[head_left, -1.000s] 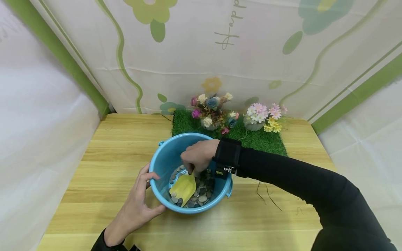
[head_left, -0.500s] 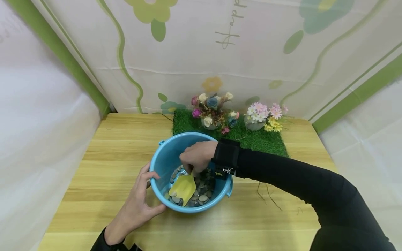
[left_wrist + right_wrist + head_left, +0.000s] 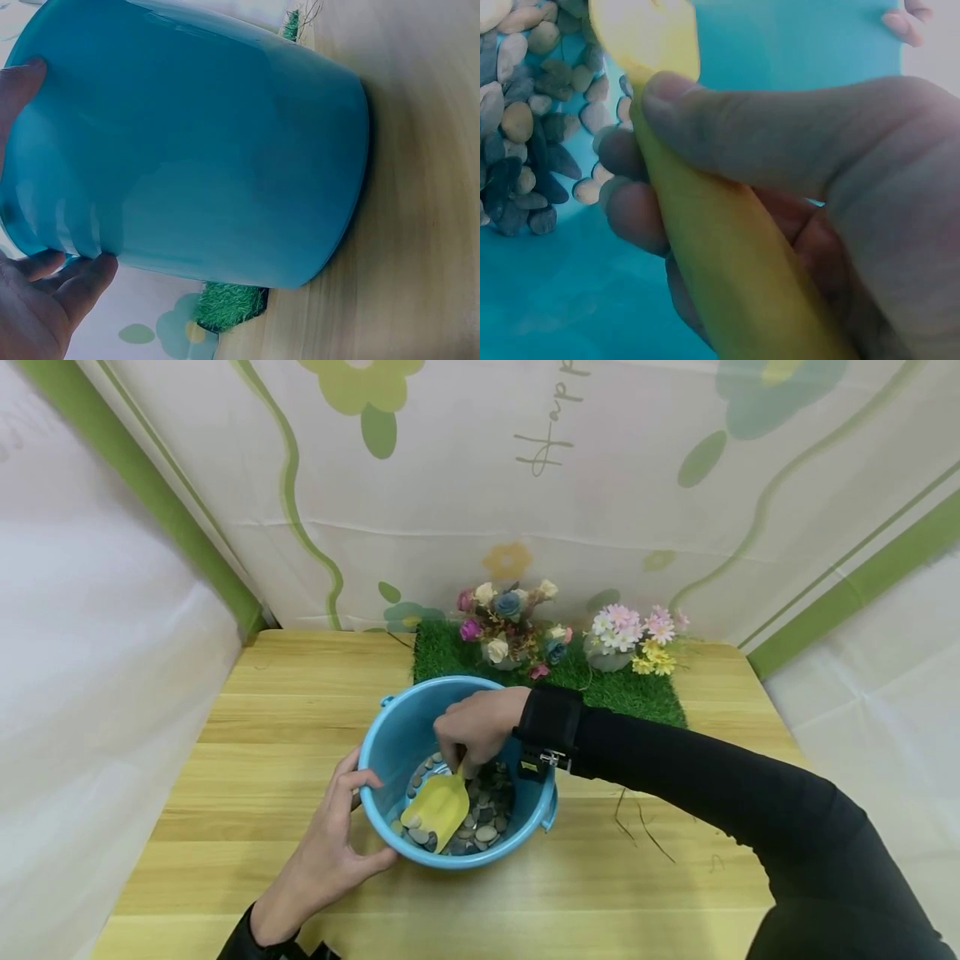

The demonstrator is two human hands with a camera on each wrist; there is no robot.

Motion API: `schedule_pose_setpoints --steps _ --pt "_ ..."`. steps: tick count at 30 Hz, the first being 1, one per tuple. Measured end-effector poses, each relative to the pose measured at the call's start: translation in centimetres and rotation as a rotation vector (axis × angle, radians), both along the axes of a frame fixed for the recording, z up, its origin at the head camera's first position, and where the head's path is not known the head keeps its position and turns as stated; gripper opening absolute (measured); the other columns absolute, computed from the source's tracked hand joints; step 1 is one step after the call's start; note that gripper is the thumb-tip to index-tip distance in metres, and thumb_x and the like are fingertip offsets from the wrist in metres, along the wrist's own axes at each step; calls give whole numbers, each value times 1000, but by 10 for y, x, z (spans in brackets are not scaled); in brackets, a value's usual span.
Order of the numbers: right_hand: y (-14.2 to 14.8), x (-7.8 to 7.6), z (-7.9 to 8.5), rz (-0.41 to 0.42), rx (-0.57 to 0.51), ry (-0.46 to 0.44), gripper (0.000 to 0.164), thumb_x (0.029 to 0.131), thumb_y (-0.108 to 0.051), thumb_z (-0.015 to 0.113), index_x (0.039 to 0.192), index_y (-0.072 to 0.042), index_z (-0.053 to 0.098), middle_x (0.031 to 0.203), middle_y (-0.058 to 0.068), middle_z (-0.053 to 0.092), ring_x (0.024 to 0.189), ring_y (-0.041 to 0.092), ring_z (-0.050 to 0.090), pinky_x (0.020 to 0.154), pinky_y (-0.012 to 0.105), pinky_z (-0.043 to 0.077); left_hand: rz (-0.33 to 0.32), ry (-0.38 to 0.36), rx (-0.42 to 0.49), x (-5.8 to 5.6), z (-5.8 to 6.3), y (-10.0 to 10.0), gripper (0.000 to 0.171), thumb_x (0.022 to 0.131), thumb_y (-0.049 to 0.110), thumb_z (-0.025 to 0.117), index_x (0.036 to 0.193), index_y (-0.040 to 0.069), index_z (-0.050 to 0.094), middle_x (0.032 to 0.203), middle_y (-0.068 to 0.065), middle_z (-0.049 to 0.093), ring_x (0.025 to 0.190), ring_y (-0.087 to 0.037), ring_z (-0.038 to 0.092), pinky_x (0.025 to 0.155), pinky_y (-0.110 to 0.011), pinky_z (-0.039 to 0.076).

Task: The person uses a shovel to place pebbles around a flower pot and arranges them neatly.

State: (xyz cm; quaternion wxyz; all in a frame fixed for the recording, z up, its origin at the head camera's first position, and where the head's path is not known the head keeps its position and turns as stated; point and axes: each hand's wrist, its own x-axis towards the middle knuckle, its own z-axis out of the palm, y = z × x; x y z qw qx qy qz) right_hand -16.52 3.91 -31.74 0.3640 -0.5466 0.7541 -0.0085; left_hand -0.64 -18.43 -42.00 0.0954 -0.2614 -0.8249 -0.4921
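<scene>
A light blue bucket (image 3: 390, 739) stands on the wooden table, with grey and pale pebbles (image 3: 486, 833) over part of its bottom. My left hand (image 3: 326, 852) holds the bucket's left side, a finger hooked over the rim and the thumb against the outer wall. Inside the bucket, my right hand (image 3: 480, 722) grips the handle of a yellow toy shovel (image 3: 438, 810). The shovel's blade slants down towards the near left, with a few pebbles at its front edge. In the right wrist view, thumb and fingers wrap the yellow handle (image 3: 712, 232).
Behind the bucket lies a green artificial grass mat (image 3: 637, 697). On it stand a pot of mixed roses (image 3: 506, 627) and a pot of pink, white and yellow flowers (image 3: 630, 639). Thin dark strands (image 3: 652, 835) lie on the table (image 3: 277, 735) to the right. Patterned cloth surrounds the table.
The right hand has lifted slightly and shifted a little right, while the shovel's blade has barely moved. The left hand and the bucket stay in place.
</scene>
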Motion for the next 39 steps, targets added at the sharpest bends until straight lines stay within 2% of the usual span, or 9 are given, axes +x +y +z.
schedule_pose_setpoints --steps 7,11,16,24,27,30,32,39 --pt "12 -5 7 5 -58 -85 14 97 -15 71 108 -13 80 102 -6 72 84 8 59 76 24 48 4 -10 3 1 1 0 72 70 7 87 124 2 41 161 -16 24 134 -43 39 87 -60 53" --pt "19 -7 12 29 -120 -139 13 98 -13 68 104 -12 79 92 -6 70 74 11 52 71 24 42 7 -15 0 1 1 -1 72 70 7 87 125 4 40 161 -15 24 134 -42 39 87 -59 53" --pt "27 -10 16 59 -184 -184 13 100 -12 65 100 -14 78 81 -5 61 70 12 43 71 26 37 4 2 0 0 1 0 72 70 6 87 125 6 41 160 -16 25 132 -44 40 85 -58 54" --pt "37 -12 22 56 -220 -251 15 101 -10 64 108 -11 77 86 -5 65 71 14 46 72 26 39 12 -7 -8 0 1 1 72 70 8 88 124 7 40 160 -15 25 131 -46 40 86 -57 54" --pt "41 -12 25 34 -224 -269 17 100 -10 64 113 -9 76 96 -3 70 77 9 55 78 23 45 11 -6 -12 1 1 1 72 70 7 88 124 5 40 160 -15 25 131 -47 41 85 -57 54" --pt "44 -11 28 11 -223 -277 22 100 -9 65 119 -7 74 112 -1 72 95 5 63 89 22 49 6 5 -12 1 1 1 72 69 5 88 124 3 41 159 -16 25 130 -47 41 84 -58 55" --pt "47 -10 30 2 -227 -276 23 100 -10 65 121 -6 73 116 1 71 102 5 64 93 22 48 5 8 -12 0 1 1 72 69 4 87 124 3 41 159 -16 25 130 -47 42 84 -58 55" --pt "57 -12 37 -33 -258 -275 23 101 -9 64 122 -7 73 119 0 70 105 5 63 94 23 48 2 11 -11 0 0 0 71 69 4 87 123 1 41 160 -16 25 130 -47 42 84 -57 55"
